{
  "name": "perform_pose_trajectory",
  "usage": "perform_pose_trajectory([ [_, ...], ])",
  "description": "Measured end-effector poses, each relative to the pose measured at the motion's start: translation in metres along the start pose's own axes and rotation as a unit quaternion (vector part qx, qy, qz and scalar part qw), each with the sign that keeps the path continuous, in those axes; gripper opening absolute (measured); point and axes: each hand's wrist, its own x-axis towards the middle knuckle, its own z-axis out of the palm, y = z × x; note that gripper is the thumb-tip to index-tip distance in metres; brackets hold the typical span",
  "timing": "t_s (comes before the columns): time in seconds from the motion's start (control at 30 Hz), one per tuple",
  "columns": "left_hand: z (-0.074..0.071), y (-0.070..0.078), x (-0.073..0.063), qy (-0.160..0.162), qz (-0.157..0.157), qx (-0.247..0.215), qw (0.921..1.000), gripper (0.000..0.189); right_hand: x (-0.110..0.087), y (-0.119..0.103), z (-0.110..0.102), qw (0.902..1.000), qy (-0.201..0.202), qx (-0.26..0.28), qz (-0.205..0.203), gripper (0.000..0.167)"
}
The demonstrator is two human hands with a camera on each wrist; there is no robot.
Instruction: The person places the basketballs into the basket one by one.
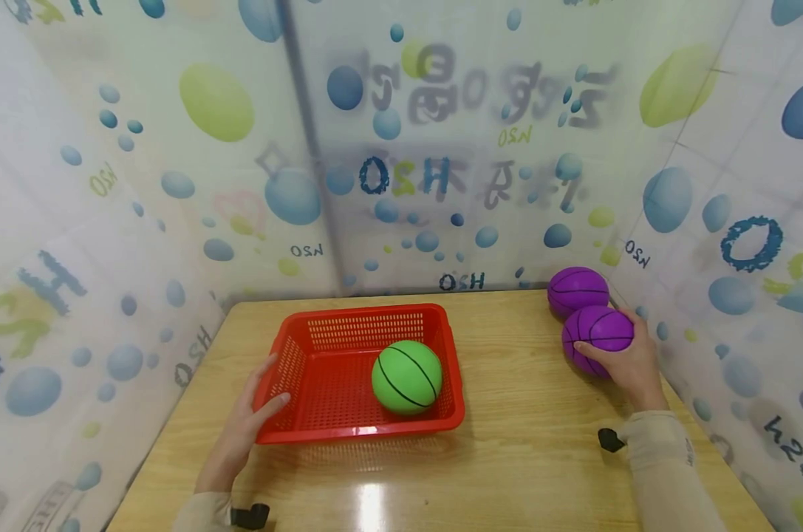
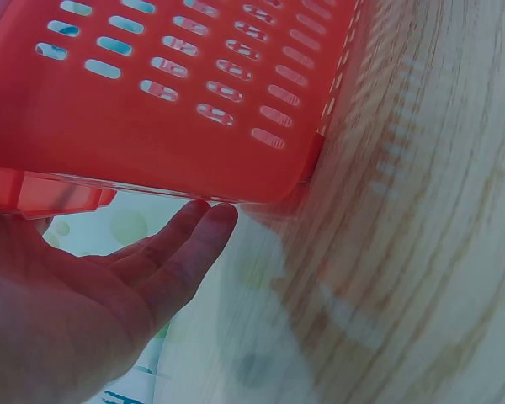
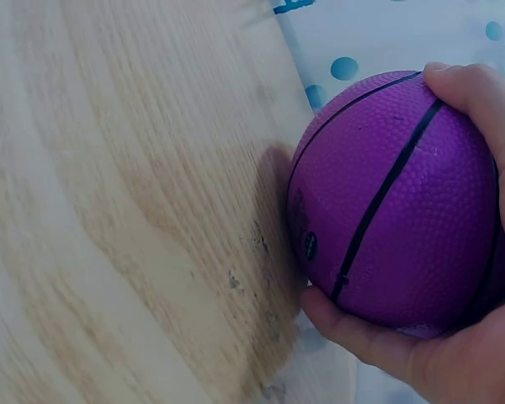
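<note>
My left hand (image 1: 244,420) is at the left side of the red plastic basket (image 1: 328,434), its thumb over the rim and its fingers along the outside. In the left wrist view, fingertips meet the slotted basket wall (image 2: 151,143), while the thumb is mostly hidden behind the rim. A green ball (image 1: 406,377) with black lines lies in the basket's right half. Over on the right, my right hand (image 1: 635,363) grips a purple toy basketball (image 1: 594,332), thumb and fingers spread around it. The right wrist view has this purple ball (image 3: 387,202) close over the table edge.
A second purple ball (image 1: 577,290) sits at the table's back right corner, just behind the held one. The wooden table (image 1: 507,458) is bounded by a patterned curtain (image 1: 401,222) at the back and both sides.
</note>
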Motion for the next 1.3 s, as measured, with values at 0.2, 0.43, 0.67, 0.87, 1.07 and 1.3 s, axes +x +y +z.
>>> perform_pose_trajectory([
  [0.2, 0.0, -0.001, -0.001, -0.001, 0.003, 0.003, 1.0, 0.082, -0.006, 0.004, 0.001, 0.9994, 0.01, 0.03, 0.012, 0.126],
  [0.43, 0.002, -0.001, -0.002, -0.004, 0.001, 0.001, 1.0, 0.082, -0.012, 0.0, 0.0, 0.9995, 0.018, 0.019, 0.014, 0.125],
  [0.67, 0.001, 0.001, -0.001, 0.001, -0.005, -0.003, 1.0, 0.082, -0.006, -0.026, -0.003, 0.9986, 0.023, 0.048, 0.007, 0.123],
  [0.87, 0.001, 0.002, -0.001, 0.003, -0.011, -0.001, 0.9999, 0.083, -0.003, -0.048, -0.007, 0.9959, 0.029, 0.086, 0.007, 0.121],
  [1.07, 0.002, 0.003, -0.002, 0.002, -0.011, 0.001, 0.9999, 0.082, -0.008, -0.069, -0.014, 0.9941, 0.05, 0.094, -0.018, 0.119],
  [1.3, 0.001, 0.003, -0.003, 0.002, -0.015, -0.002, 0.9999, 0.082, -0.015, -0.107, -0.027, 0.9942, 0.047, 0.087, -0.043, 0.116],
])
